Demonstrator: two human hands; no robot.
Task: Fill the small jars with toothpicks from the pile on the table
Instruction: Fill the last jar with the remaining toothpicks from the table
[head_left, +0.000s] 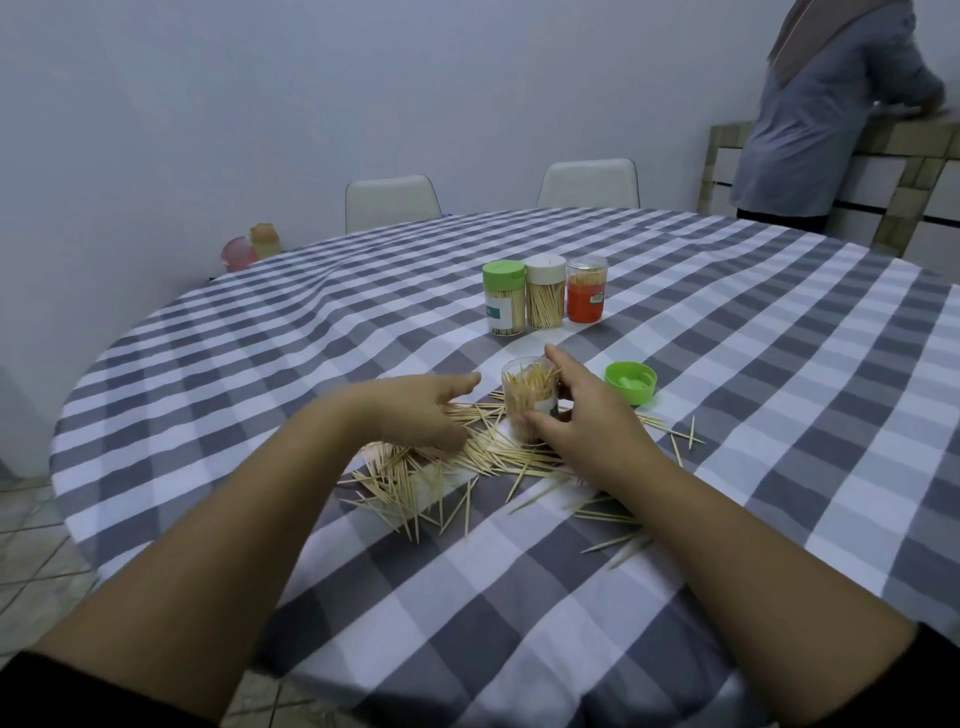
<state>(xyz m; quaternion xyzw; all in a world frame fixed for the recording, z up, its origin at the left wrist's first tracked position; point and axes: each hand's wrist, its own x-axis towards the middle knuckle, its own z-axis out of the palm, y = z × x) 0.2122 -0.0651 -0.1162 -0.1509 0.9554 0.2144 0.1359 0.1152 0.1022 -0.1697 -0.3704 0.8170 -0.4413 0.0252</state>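
We have our right hand (587, 415) wrapped round the open clear jar (527, 400), thumb on the near side, fingers (558, 358) curled over the far rim, jar upright on the bench (779, 364) and already mostly full of toothpicks standing on end. Our left hand (421, 410) lies palm-down on the pile of toothpicks (467, 457), just left of the jar, fingers fairly straight and spread, pressing or raking; we cannot tell whether any picks are pinched underneath. To do this step well, we judge: keep the jar steady and slightly tilted toward the left fingers, gather a small aligned bundle rather than a tangle, feed it in points-first and parallel to those already inside, since crossed picks will jam at the rim. Picks are thin pale wood, pointed, light, rolling easily on the grey-and-white checked cloth, which is soft and rucks up beyond the left fingers. Loose strays lie near and under the right wrist. The green lid (630, 382), smooth plastic, sits open-side up just right of the right fingers. Beyond the fingers stand three filled jars (545, 296), touching, caps green, white, clear.
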